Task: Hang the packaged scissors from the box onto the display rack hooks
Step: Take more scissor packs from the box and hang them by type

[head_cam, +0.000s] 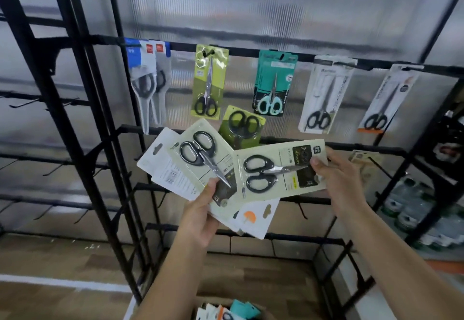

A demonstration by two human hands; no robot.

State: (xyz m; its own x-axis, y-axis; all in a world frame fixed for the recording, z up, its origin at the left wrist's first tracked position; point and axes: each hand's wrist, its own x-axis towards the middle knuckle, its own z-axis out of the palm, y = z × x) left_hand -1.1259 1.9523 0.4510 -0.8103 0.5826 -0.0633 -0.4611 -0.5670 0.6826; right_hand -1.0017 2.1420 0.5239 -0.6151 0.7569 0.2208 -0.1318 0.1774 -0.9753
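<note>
Left hand (pixel 200 216): grips fanned stack of scissor packs (pixel 198 166), thumb on top, fingers curled beneath.
Right hand (pixel 336 179): pinches right end of one cream pack (pixel 278 171), lying sideways, black handles to left.
Both held near display rack (pixel 82 73), below top rail.
Top rail, left to right: grey packs (pixel 148 88), green pack (pixel 209 81), teal pack (pixel 273 83), two white packs (pixel 324 93).
Box (pixel 226 309): bottom edge, near, more packs inside.

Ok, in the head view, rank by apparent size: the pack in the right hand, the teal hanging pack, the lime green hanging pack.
1. Pack in the right hand, largest, though nearest the camera.
2-3. Lime green pack and teal pack: too alike to rank.
</note>
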